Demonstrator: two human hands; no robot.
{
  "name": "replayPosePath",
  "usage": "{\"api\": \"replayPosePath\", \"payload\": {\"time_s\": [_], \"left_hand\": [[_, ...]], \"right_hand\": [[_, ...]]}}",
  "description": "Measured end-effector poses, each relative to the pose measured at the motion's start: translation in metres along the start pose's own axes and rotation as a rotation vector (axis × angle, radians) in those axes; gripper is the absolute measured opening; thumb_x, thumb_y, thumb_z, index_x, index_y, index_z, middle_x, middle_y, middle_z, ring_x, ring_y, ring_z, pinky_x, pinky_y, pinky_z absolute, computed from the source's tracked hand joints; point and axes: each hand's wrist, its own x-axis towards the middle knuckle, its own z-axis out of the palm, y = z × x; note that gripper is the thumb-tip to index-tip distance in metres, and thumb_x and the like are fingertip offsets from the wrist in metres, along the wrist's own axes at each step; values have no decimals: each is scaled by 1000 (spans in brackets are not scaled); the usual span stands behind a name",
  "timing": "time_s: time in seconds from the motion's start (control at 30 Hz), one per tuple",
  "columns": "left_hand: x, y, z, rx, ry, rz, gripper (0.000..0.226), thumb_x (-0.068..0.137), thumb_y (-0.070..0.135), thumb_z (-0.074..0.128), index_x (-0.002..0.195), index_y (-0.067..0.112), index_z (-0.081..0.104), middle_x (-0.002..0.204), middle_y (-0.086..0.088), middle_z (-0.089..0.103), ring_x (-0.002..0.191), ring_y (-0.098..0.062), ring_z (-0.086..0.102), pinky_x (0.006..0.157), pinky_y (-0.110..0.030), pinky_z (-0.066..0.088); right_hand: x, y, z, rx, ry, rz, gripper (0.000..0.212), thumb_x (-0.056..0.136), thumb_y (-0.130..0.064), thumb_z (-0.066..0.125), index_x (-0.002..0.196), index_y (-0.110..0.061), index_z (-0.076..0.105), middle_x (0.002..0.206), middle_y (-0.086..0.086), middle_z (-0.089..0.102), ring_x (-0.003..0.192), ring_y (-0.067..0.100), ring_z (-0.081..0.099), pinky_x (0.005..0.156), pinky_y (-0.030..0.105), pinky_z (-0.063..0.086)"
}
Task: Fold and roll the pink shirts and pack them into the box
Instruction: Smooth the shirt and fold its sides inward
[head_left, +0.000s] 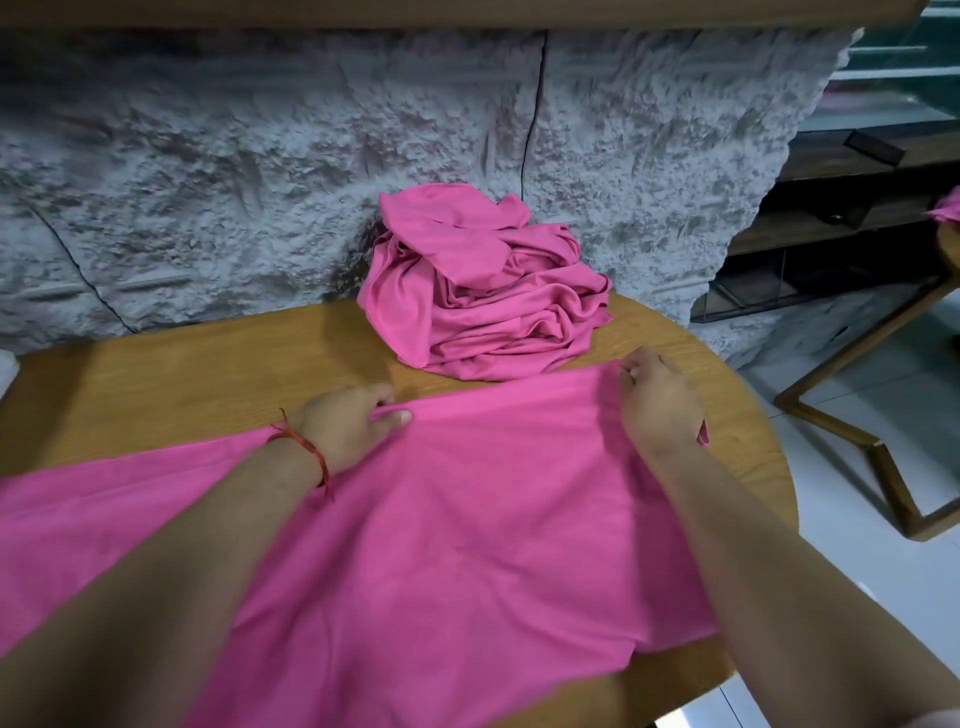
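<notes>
Left hand (348, 426) is pinching the far hem of the flat pink shirt (467, 545), thumb on top of the cloth and fingers curling under the edge. A red thread bracelet (306, 451) is sitting on that wrist, a loose end hanging off it. Left of and beyond this grip the wooden table (182, 379) is showing bare, matte light-brown grain with a rounded edge. The shirt is lying spread across the tabletop from the two grips back toward the person, smooth knit with soft creases and slightly blurred, its near edge hanging off the table. Between the two grips the hem is running as one taut line. Just past that line, the pile of pink shirts (483, 291) is sitting crumpled and lumpy, leaning on the rough grey stone-textured wall (208, 182). Right hand (657, 410) is gripping the hem's right corner, fingers curling tight over the cloth. Right of this grip, a wooden frame (852, 415) is standing on glossy white floor tiles (857, 545).
</notes>
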Motion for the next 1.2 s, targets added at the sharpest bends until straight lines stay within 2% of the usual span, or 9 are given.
{"api": "replayPosePath", "payload": {"time_s": [0.2,0.3,0.47,0.57,0.7,0.83,0.97,1.1,1.2], "left_hand": [[3,-5,9,167,173,-3,38,101,63,41,95,28,53,96,4,70,92,-24,68,67,-34,48],[1,-10,15,74,214,29,32,101,59,48,94,28,53,95,6,65,91,-23,65,67,-34,47],[-8,-13,23,177,314,31,39,100,62,43,109,30,63,107,6,60,100,-23,56,81,-42,47],[-16,-9,26,233,271,36,51,96,66,31,117,35,65,114,6,60,105,-23,55,84,-44,45],[-26,4,15,263,204,10,46,102,58,40,134,32,60,132,5,57,120,-23,51,97,-44,41],[-79,43,5,188,307,-12,45,102,42,43,138,19,56,142,-4,57,126,-29,52,106,-49,40],[-173,74,40,77,167,61,57,96,43,36,144,20,57,151,-1,54,138,-25,51,110,-51,43],[-195,68,53,160,19,33,69,100,62,11,164,37,8,172,14,2,159,-12,2,128,-50,13],[-196,66,54,158,25,35,73,97,71,10,163,43,1,171,17,-4,160,-15,-4,129,-52,8]], "right_hand": [[8,-6,2,-145,11,-50,12,105,-28,50,105,-18,57,96,2,53,77,37,61,62,38,36],[4,-11,0,-208,-27,-60,21,108,-30,44,113,-13,55,110,10,56,88,41,63,63,42,41],[-25,-37,-18,-317,59,-246,24,107,-32,51,122,-17,63,123,8,61,110,36,57,88,49,47],[-81,-63,-22,91,-218,-537,27,106,-29,54,127,-20,68,127,1,66,116,29,59,98,45,47],[-145,-89,-27,-14,-525,-721,49,106,-52,43,151,-35,49,158,-13,46,144,14,40,118,41,31],[-185,-92,-46,-139,-470,-704,56,107,-57,30,158,-34,38,164,-9,36,150,17,31,122,46,29],[-242,-96,-47,-66,-454,-760,57,105,-55,37,156,-31,41,162,-7,41,149,17,36,123,46,31],[-240,-68,-37,-117,-603,-727,64,105,-68,24,164,-47,10,174,-19,-1,160,10,-9,128,46,-6],[-206,-11,-49,-182,-530,-569,68,101,-80,15,161,-56,-6,171,-24,-14,158,8,-19,129,52,-3]]}}
